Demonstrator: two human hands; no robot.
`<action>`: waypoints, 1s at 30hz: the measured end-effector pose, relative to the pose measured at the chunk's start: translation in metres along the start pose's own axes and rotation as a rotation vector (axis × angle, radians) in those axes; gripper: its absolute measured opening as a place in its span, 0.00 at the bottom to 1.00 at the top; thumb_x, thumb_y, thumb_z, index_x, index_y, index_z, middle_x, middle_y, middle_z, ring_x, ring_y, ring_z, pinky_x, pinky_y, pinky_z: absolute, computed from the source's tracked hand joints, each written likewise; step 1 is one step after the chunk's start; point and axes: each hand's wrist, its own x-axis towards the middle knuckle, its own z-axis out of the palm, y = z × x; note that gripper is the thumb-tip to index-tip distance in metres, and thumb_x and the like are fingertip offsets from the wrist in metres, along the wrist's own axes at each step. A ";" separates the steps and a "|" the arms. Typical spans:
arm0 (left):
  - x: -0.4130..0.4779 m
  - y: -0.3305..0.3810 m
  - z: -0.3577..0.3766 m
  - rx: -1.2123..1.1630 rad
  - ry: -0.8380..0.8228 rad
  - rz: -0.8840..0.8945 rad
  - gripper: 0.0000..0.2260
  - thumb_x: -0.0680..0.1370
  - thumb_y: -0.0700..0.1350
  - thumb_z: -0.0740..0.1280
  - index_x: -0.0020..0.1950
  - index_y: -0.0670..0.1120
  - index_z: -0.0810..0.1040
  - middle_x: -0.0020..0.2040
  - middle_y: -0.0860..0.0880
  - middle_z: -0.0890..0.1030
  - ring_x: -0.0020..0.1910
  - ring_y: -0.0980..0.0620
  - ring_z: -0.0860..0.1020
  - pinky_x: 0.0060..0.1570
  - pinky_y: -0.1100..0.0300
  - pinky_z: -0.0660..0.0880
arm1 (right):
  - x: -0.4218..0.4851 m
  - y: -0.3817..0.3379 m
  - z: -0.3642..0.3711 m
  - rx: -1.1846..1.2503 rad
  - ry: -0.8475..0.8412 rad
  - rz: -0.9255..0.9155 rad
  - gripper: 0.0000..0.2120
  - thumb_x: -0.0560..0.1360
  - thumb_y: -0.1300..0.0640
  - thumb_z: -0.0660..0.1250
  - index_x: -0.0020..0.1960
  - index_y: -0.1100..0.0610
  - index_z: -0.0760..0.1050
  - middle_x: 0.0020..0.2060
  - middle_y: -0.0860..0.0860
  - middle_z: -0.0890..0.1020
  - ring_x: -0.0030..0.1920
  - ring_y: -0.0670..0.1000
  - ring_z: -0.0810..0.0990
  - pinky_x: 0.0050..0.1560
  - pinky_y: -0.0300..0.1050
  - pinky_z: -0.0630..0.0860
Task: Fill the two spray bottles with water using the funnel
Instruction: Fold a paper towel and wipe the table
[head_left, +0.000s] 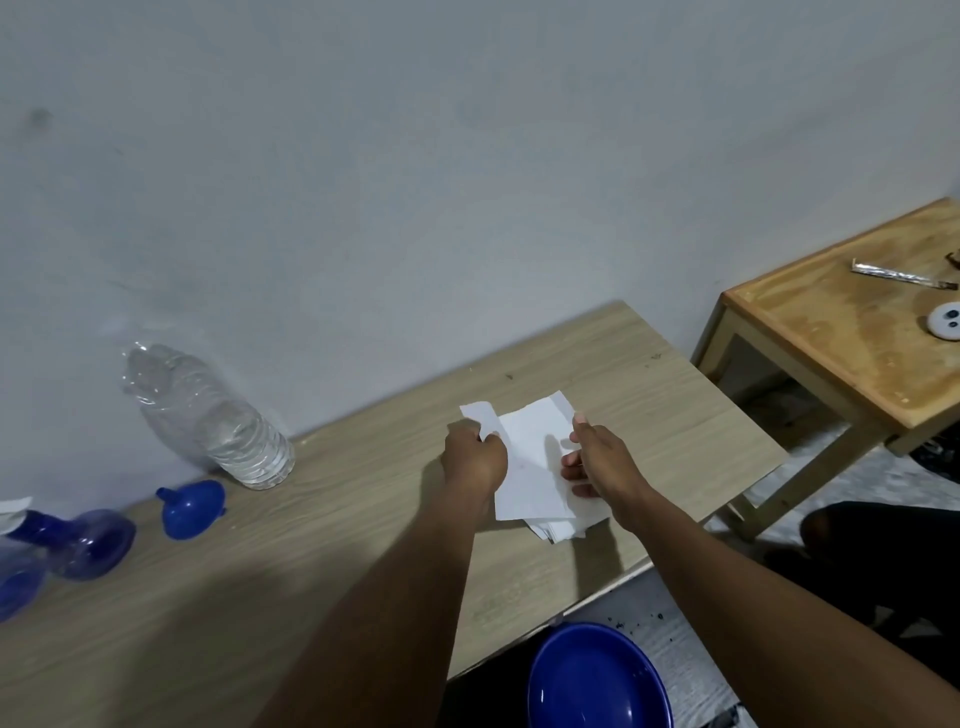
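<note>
Two hands are busy with paper, and neither is on the task's things, so take stock from the biggest thing down. The long pale wood-grain table (322, 545) runs from 8 o'clock to 2 o'clock along the grey wall, with bare top between your hands and the bottles. At 5 o'clock, below the table's near edge, sits a round dark-blue plastic bowl (597, 686). The clear ribbed plastic water bottle (218, 421), about a third full with no cap that I can make out, stands against the wall at 10 o'clock from your hands. The two translucent blue spray bottles (78, 540) lie at the far 9 o'clock edge, partly cut off by the frame. The small blue plastic funnel (192, 508) rests on its side between them and the water bottle, spout pointing toward 10 o'clock. Your left hand (475, 460) is pinched closed on the left edge of a white paper sheet (530, 457), and your right hand (597, 462) grips its right side over a small stack. Your left hand is nearer; I judge the reach runs toward 9 o'clock over open tabletop, clear of the near edge.
</note>
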 end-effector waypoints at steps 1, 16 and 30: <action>-0.001 -0.001 -0.002 0.011 0.012 0.008 0.11 0.80 0.44 0.61 0.58 0.40 0.77 0.51 0.47 0.80 0.52 0.44 0.78 0.46 0.58 0.71 | 0.001 0.000 -0.001 0.004 0.004 -0.005 0.24 0.80 0.36 0.55 0.56 0.55 0.75 0.45 0.55 0.82 0.44 0.54 0.82 0.49 0.53 0.80; -0.025 -0.009 -0.013 0.122 0.219 0.148 0.12 0.83 0.43 0.57 0.64 0.44 0.72 0.60 0.42 0.78 0.60 0.39 0.76 0.50 0.56 0.70 | -0.019 -0.016 0.004 -0.041 0.048 -0.218 0.15 0.79 0.42 0.63 0.50 0.54 0.77 0.44 0.51 0.84 0.42 0.50 0.82 0.51 0.53 0.79; -0.018 -0.035 -0.053 0.184 0.293 0.229 0.07 0.82 0.45 0.58 0.53 0.45 0.74 0.48 0.44 0.80 0.47 0.42 0.78 0.41 0.57 0.70 | -0.020 0.008 0.016 -0.074 -0.045 -0.092 0.18 0.77 0.40 0.66 0.47 0.55 0.77 0.42 0.53 0.85 0.39 0.52 0.80 0.44 0.49 0.77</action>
